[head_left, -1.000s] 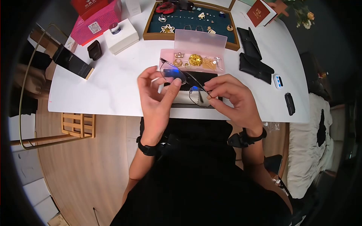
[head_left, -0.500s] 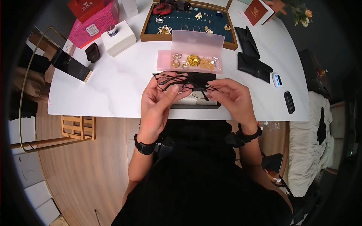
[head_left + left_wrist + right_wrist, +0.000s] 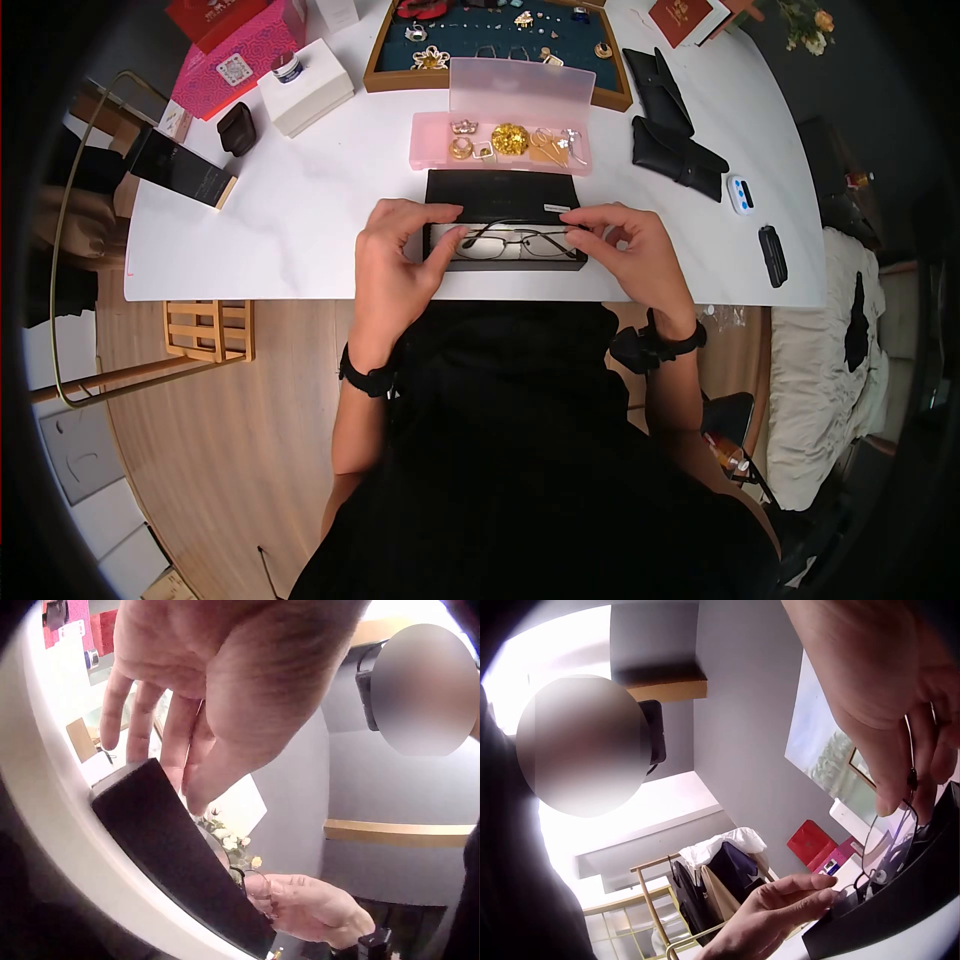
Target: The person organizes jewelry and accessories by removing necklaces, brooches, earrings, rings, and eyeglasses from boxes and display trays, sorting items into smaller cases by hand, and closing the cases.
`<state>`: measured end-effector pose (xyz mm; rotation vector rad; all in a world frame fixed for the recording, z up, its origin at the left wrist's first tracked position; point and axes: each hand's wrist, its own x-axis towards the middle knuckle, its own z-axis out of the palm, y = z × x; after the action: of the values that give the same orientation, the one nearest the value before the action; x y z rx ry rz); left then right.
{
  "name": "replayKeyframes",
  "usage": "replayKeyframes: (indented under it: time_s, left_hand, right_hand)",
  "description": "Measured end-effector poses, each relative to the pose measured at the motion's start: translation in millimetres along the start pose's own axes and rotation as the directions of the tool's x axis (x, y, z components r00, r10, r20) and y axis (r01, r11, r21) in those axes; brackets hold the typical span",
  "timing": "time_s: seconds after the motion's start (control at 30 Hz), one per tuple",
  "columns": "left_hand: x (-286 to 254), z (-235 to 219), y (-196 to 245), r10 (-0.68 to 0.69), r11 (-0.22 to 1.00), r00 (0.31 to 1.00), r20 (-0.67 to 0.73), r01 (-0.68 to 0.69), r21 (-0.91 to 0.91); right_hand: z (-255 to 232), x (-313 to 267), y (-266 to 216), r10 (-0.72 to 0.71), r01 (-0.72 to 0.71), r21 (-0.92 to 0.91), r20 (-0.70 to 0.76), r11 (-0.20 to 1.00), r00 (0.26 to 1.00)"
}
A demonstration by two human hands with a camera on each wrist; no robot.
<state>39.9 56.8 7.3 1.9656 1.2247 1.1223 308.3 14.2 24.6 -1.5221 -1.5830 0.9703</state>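
As the glasses (image 3: 515,241) lie at the mouth of the open case (image 3: 515,267), near the worktop's (image 3: 250,265) front edge, my right hand (image 3: 635,250) pinches their right end; my left hand (image 3: 395,265), fingers straight, seems to hold nothing by the case's left edge. Letting go unevenly could snag them crooked; a forward shove could jolt the pink box (image 3: 428,150).

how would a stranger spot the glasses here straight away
On the white table, find the open black case by the front edge, nearer than the pink box. The glasses show against its pale inside, between the left hand and right hand. Their thin dark frame and clear lenses stand out from the solid black case.
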Motion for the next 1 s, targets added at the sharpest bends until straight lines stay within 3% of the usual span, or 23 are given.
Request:
replayKeyframes:
  time_s: [0.2,0.37,0.5,0.57,0.67,0.8,0.87,0.9,0.97,1.0]
  left_hand:
    - [2,-7,-3,0.088,0.993,0.996,0.027,-0.090,0.082]
    - [-3,-6,-12,0.107,0.993,0.994,0.023,-0.108,0.049]
    - [-7,-2,-16,0.113,0.994,0.993,-0.016,-0.113,0.012]
    - [-10,1,-19,0.036,0.997,0.999,-0.011,-0.037,-0.074]
    - [-10,2,-15,-0.032,0.997,0.999,0.002,0.032,-0.068]
    - [-8,7,-21,0.017,0.999,0.999,-0.031,-0.018,-0.031]
    - [-11,10,-25,-0.191,0.939,0.974,-0.120,0.145,-0.312]
    - [-10,7,-28,-0.191,0.939,0.974,-0.119,0.146,-0.312]
    - [-8,-1,-35,-0.351,0.873,0.934,-0.067,0.300,-0.385]
    - [-5,-3,-31,-0.398,0.828,0.916,-0.048,0.337,-0.448]
  right_hand:
    - [9,0,4,-0.023,0.023,-0.028,0.001,0.999,1.000]
    - [13,-1,5,-0.122,0.122,-0.187,0.013,0.975,0.992]
    - [18,-2,4,-0.124,0.119,-0.213,-0.009,0.970,0.992]
    - [21,-3,9,-0.226,0.196,-0.291,-0.074,0.937,0.971]
    - [23,-3,8,-0.175,0.136,-0.328,-0.092,0.935,0.980]
    - [23,-1,0,-0.131,0.086,-0.344,-0.111,0.935,0.985]
    - [17,3,5,-0.150,0.107,-0.221,-0.187,0.969,0.971]
    - [15,6,8,-0.149,0.106,-0.221,-0.187,0.969,0.971]
    - [10,10,17,-0.018,-0.001,-0.048,-0.400,0.999,0.917]
    - [5,14,25,0.045,-0.041,0.020,-0.359,0.999,0.932]
